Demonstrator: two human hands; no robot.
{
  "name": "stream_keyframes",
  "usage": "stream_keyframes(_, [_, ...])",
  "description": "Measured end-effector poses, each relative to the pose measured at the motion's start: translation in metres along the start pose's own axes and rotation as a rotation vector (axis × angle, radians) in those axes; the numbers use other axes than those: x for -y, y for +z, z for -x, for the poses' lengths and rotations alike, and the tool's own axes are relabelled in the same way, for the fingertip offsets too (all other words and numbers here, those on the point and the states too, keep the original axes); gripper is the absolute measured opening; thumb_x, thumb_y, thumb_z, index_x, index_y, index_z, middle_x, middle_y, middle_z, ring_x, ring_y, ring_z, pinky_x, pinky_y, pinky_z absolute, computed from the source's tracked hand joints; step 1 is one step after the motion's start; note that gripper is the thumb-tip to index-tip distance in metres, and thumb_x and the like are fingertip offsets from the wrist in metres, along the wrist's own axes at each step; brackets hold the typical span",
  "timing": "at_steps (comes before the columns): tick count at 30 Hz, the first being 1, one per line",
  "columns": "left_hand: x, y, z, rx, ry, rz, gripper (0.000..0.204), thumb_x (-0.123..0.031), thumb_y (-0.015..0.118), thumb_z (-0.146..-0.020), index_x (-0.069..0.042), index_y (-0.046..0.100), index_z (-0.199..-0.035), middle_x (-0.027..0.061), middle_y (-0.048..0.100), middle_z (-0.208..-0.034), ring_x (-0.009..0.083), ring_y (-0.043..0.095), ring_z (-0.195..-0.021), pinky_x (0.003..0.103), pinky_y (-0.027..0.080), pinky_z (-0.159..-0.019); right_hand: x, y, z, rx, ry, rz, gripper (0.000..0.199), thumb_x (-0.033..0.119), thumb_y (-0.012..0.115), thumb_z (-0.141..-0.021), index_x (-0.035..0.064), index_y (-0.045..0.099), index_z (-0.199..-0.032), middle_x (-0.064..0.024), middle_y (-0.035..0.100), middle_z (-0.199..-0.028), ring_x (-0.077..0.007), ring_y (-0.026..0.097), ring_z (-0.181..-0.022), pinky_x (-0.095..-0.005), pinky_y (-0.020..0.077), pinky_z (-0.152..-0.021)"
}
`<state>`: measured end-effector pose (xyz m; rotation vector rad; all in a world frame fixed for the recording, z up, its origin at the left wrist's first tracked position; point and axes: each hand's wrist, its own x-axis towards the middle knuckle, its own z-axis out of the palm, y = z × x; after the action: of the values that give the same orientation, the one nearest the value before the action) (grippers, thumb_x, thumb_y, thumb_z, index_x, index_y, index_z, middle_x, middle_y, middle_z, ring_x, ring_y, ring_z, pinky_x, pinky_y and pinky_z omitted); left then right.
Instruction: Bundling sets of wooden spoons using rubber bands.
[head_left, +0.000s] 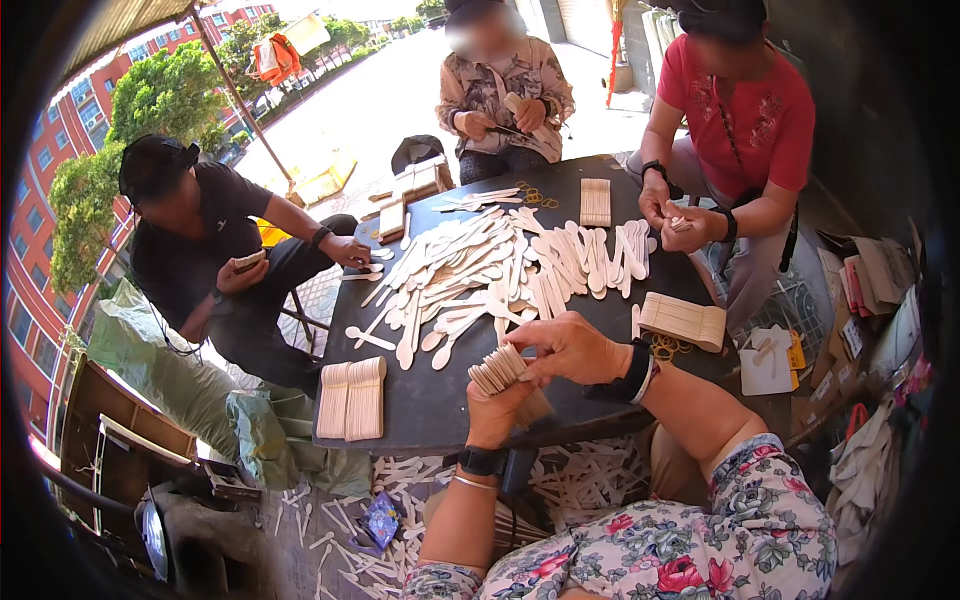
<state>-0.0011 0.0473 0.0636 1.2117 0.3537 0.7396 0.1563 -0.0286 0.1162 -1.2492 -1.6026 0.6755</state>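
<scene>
Over the near edge of the dark table (440, 385), my left hand (497, 415) is wrapped round a stack of pale wooden spoons (497, 372), their ends fanned upward. My right hand (577, 350) meets the stack from the right, its thumb and fingers closed at the top of the spoons; whether it grips one or several cannot be made out. Just beyond my hands lies a big loose heap of wooden spoons (460, 265). Two neat bundles of spoons (352, 400) lie left of my left hand, and another bundle (683, 320) lies to the right.
Three people (215, 230) (505, 90) (735, 130) sit round the table handling spoons. Rubber bands (668, 347) lie near the right bundle, with more at the far side (537, 195). Spoons litter the floor (375, 520) by a blue packet (381, 520). Cardboard (870, 275) stands at right.
</scene>
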Motion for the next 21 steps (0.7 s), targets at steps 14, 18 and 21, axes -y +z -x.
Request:
stream_keyframes(14, [-0.005, -0.019, -0.022, -0.256, 0.06, 0.13, 0.016, 0.002, 0.068, -0.079, 0.002, 0.06, -0.093, 0.0112, 0.064, -0.082, 0.024, 0.067, -0.072, 0.036, 0.058, -0.069, -0.083, -0.052, -0.009, -0.489, 0.341, 0.62, 0.03, 0.028, 0.068, -0.082, -0.001, 0.067, -0.091, -0.0131, 0.066, -0.076, -0.0199, 0.064, -0.065, -0.0305, 0.0508, -0.061])
stream_keyframes(18, [-0.008, -0.014, -0.017, -0.298, 0.061, 0.111, 0.017, -0.001, 0.065, -0.081, 0.004, 0.058, -0.095, 0.013, 0.062, -0.079, 0.0232, 0.064, -0.075, 0.04, 0.056, -0.076, -0.085, -0.039, -0.004, -0.261, 0.527, 0.831, 0.038, 0.037, 0.069, -0.078, -0.0006, 0.066, -0.086, -0.0201, 0.066, -0.082, -0.0343, 0.064, -0.078, -0.0391, 0.0498, -0.074])
stream_keyframes(21, [-0.008, -0.011, -0.013, -0.32, 0.072, 0.097, 0.018, -0.002, 0.066, -0.08, 0.004, 0.058, -0.095, 0.0127, 0.062, -0.079, 0.0231, 0.064, -0.074, 0.039, 0.056, -0.074, -0.082, -0.021, -0.007, -0.213, 0.485, 0.912, 0.039, 0.038, 0.071, -0.075, -0.0001, 0.065, -0.083, -0.0193, 0.065, -0.083, -0.0341, 0.064, -0.081, -0.0394, 0.0502, -0.074])
